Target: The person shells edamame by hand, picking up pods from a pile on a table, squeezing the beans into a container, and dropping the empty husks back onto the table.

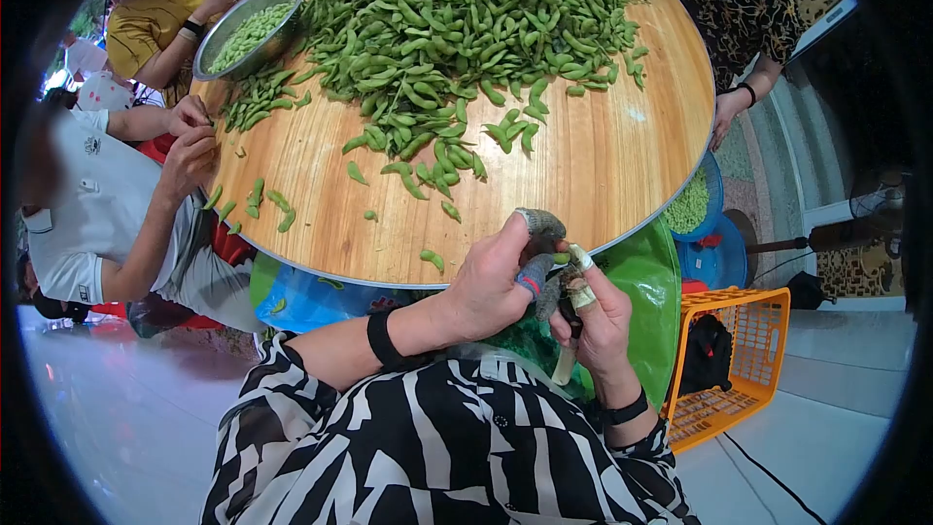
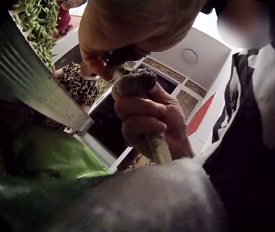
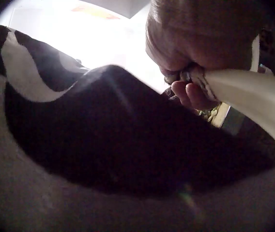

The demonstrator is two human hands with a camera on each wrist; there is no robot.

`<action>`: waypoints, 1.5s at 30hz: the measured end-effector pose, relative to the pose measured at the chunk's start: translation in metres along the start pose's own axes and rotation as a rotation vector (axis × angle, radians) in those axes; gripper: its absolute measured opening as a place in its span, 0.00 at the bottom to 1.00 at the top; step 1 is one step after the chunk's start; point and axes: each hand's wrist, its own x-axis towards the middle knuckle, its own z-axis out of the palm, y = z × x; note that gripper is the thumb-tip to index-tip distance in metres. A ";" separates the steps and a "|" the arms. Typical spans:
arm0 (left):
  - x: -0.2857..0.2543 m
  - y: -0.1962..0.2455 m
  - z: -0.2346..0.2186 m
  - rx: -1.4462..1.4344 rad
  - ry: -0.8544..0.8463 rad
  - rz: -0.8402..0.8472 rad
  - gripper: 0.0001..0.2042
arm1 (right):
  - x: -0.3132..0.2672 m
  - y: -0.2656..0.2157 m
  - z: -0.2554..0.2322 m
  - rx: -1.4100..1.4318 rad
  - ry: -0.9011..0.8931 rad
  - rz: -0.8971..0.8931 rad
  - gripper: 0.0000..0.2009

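In the head view, my left hand [image 1: 486,277] and right hand [image 1: 604,326] meet just off the table's near edge, with grey and pale coverings on some fingertips. Between them they pinch a green soybean pod [image 1: 561,259], mostly hidden by the fingers. A pale strip [image 1: 565,366] hangs below the right hand. The left wrist view has the left hand [image 2: 137,24] close at the top, facing the curled right hand [image 2: 149,121]. Dark patterned cloth fills much of the right wrist view, where the right hand [image 3: 200,43] shows at the top.
A big pile of soybean pods [image 1: 457,29] covers the far part of the round wooden table [image 1: 603,165]. A metal bowl of shelled beans [image 1: 251,34] stands at left. An orange crate [image 1: 729,360], green plastic bag [image 1: 641,301] and blue basins [image 1: 714,258] lie at right. Other people sit around.
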 end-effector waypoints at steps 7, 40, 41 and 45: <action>-0.003 0.001 0.000 0.174 0.006 0.103 0.17 | -0.004 0.003 -0.001 -0.047 0.022 -0.024 0.20; -0.082 0.082 -0.124 1.419 -0.222 -0.125 0.11 | -0.007 0.008 -0.033 -1.014 -0.256 -0.221 0.10; -0.081 0.079 -0.125 1.423 -0.220 -0.134 0.11 | -0.006 0.009 -0.032 -1.024 -0.268 -0.238 0.11; -0.063 0.043 -0.099 0.954 0.043 -0.115 0.09 | 0.003 -0.002 -0.022 -0.974 -0.297 -0.231 0.12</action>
